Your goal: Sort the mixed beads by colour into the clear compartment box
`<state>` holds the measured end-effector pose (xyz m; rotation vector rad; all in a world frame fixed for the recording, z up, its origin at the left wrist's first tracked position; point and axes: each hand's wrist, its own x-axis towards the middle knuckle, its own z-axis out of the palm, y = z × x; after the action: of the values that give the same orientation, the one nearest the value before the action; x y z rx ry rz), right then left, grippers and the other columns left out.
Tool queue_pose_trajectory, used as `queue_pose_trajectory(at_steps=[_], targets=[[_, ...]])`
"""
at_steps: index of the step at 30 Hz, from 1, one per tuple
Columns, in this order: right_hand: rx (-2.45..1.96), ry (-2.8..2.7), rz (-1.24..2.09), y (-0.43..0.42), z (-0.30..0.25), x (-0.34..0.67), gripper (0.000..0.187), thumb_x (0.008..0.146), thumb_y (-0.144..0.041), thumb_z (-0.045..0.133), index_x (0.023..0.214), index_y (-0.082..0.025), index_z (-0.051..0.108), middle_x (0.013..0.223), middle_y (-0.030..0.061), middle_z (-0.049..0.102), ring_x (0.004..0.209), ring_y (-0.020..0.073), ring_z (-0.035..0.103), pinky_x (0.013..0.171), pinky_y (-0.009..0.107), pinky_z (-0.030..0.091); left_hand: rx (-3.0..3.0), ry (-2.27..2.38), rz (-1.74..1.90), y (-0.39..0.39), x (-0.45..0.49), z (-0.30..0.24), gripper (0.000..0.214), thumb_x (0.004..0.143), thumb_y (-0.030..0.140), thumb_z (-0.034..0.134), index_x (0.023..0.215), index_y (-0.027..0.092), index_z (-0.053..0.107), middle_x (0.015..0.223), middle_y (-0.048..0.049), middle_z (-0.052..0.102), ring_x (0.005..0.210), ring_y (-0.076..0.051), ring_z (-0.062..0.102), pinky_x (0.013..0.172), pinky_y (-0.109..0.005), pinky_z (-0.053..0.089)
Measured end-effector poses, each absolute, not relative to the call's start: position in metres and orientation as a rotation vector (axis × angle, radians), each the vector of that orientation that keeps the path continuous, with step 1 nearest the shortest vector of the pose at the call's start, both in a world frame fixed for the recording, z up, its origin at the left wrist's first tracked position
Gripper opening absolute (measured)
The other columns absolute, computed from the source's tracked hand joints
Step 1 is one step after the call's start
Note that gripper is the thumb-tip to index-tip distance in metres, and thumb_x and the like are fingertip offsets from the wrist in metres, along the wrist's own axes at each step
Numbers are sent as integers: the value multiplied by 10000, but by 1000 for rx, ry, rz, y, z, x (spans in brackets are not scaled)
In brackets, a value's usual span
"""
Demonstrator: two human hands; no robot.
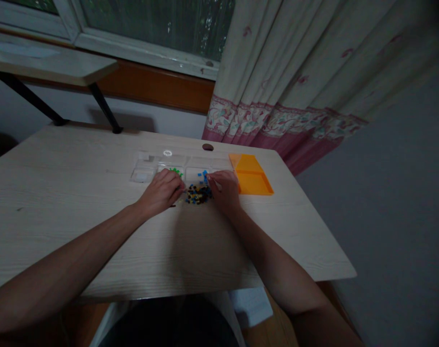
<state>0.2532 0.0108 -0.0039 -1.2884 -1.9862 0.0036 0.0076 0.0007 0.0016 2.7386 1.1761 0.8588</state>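
Observation:
A pile of small mixed pieces (198, 193), black, blue and yellow, lies on the table between my two hands. My left hand (164, 189) is at the pile's left side, its fingers curled together; what they hold, if anything, is too small to name. At the right side my right hand (224, 189) has its thumb and fingers pinched close to some small blue pieces (205, 173); I cannot tell whether one is between them. Behind both hands is a clear plastic compartment box (143, 175), with small green pieces (176, 171) in one compartment.
An open orange box (254, 182) stands beside my right hand. A small dark piece (172, 206) lies below my left hand. A raised shelf (56, 65) on black legs is at the back left, and a curtain (277, 115) hangs behind the table (114, 241).

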Motion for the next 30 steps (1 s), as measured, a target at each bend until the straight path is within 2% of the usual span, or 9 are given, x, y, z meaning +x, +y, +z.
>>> queue_pose_trajectory(at_steps=[4,8,24,30], targets=[[-1139,-2126,-15,1,-2,244,187,917,-350,608,1023,-275,744,1026,27,734,1061,204,595,1002,380,391,2686,1184,973,0,8,4,199,963,321,474,933,184,616,970,-92,597,963,-244,500,881,-414,406],[-1075,-2260,-20,-9,-2,235,206,891,-379,657,1058,-291,739,1044,28,731,1112,217,568,1033,393,353,2651,1132,991,-2,11,7,177,951,313,493,935,188,618,967,-91,603,957,-242,506,867,-409,413],[-1005,-2271,-14,-13,-3,230,150,919,-318,615,930,-277,758,907,16,738,988,192,586,984,376,378,2673,1051,953,-4,14,6,207,966,332,473,938,182,613,954,-86,593,942,-232,504,857,-397,423],[-1052,-2191,-6,-8,-5,234,164,922,-344,605,914,-269,751,891,26,731,980,199,602,970,380,406,2594,1159,1119,-3,11,4,207,977,316,451,989,193,618,974,-79,594,966,-226,511,888,-400,422]])
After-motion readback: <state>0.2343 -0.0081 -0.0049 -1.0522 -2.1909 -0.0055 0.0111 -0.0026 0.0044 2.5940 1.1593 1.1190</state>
